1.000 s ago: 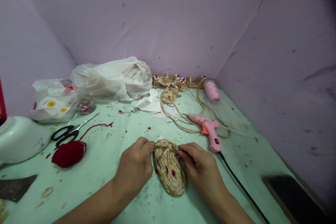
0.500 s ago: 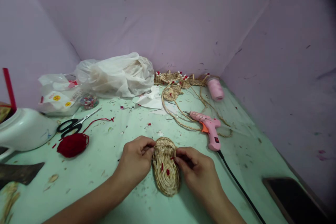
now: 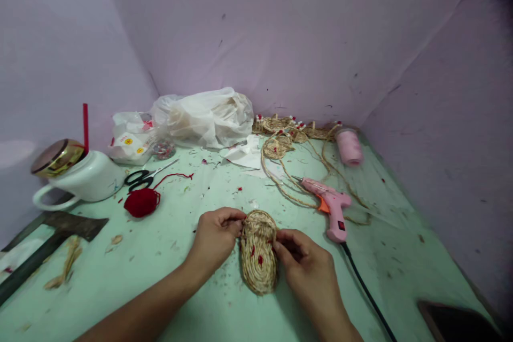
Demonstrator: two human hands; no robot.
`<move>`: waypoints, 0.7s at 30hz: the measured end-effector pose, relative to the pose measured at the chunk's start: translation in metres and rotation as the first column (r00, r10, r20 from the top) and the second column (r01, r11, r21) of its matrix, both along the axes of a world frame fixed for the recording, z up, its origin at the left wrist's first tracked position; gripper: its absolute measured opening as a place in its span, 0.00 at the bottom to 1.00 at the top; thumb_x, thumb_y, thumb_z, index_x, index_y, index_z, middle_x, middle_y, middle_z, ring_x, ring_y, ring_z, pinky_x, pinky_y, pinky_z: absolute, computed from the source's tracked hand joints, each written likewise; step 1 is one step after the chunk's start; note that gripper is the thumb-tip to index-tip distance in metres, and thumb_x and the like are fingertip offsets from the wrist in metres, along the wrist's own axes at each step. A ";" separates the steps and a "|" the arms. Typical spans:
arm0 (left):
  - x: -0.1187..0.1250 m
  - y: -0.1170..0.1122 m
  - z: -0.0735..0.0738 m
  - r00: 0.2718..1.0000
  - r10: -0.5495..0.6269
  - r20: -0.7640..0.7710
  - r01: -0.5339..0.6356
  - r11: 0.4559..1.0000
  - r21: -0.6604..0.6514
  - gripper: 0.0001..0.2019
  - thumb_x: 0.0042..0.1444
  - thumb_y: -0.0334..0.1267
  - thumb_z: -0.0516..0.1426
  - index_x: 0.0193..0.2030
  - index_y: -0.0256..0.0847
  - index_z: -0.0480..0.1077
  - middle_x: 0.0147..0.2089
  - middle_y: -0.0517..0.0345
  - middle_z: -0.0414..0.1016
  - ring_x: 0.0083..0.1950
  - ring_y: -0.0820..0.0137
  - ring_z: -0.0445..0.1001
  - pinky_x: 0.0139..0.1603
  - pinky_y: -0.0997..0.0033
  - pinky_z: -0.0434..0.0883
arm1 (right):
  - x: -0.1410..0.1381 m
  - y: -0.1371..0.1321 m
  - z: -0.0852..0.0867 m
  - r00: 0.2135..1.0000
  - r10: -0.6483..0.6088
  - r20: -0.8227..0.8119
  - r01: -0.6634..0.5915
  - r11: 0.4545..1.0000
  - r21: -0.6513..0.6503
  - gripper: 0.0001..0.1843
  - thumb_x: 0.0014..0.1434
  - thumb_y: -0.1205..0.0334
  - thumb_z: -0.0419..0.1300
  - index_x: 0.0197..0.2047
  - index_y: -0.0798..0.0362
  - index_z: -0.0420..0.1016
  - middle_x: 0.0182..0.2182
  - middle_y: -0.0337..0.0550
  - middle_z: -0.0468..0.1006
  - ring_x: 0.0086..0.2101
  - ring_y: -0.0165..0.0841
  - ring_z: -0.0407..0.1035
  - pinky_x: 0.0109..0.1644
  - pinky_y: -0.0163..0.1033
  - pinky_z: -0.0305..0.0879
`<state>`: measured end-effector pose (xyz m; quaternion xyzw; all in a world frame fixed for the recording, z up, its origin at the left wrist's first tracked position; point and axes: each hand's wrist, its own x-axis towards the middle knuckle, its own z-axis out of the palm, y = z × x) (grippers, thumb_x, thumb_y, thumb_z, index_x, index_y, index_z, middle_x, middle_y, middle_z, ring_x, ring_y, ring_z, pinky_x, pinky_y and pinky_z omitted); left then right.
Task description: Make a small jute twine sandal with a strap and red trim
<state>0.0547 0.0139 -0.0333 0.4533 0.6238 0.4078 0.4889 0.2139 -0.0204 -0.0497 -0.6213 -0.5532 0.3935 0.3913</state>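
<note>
A woven straw slipper [image 3: 259,272] with red flecks is between two bare hands, over the near middle of a pale green desk [image 3: 204,310]. The left hand [image 3: 216,238] has a narrow grip, pinching its upper left edge; the right hand [image 3: 308,259], also narrow, pinches the right edge. A second ago the slipper slanted, its near end toward the right; now it lies almost straight. The view has swung left, bringing in more of a white mug [image 3: 98,179] and a hatchet [image 3: 80,224], while the glue gun [image 3: 331,202] remains right of the slipper.
</note>
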 end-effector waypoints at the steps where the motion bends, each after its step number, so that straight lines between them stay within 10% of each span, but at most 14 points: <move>1: 0.000 0.000 0.000 0.999 -0.026 -0.047 0.028 0.999 0.045 0.06 0.41 0.28 0.56 0.27 0.36 0.74 0.27 0.57 0.75 0.29 0.70 0.72 0.32 0.73 0.70 | 0.000 0.000 0.001 0.999 0.002 0.036 -0.002 1.000 0.006 0.08 0.52 0.62 0.54 0.32 0.54 0.74 0.29 0.45 0.78 0.30 0.36 0.72 0.36 0.39 0.67; 10: -0.005 -0.003 -0.007 0.952 -0.101 -0.290 0.181 0.947 0.266 0.06 0.46 0.30 0.55 0.26 0.37 0.74 0.29 0.55 0.74 0.31 0.70 0.73 0.31 0.74 0.69 | -0.001 0.003 0.012 0.962 0.065 0.265 -0.061 0.998 -0.025 0.06 0.52 0.64 0.52 0.29 0.51 0.70 0.24 0.40 0.76 0.24 0.33 0.68 0.27 0.34 0.61; 21: -0.005 -0.001 -0.006 0.996 -0.064 -0.057 0.070 0.991 0.114 0.08 0.44 0.29 0.54 0.31 0.35 0.74 0.27 0.57 0.75 0.27 0.72 0.72 0.28 0.75 0.72 | -0.002 0.000 0.006 0.978 0.039 0.203 -0.032 0.999 -0.034 0.05 0.52 0.62 0.52 0.29 0.51 0.68 0.22 0.39 0.74 0.22 0.31 0.66 0.24 0.33 0.59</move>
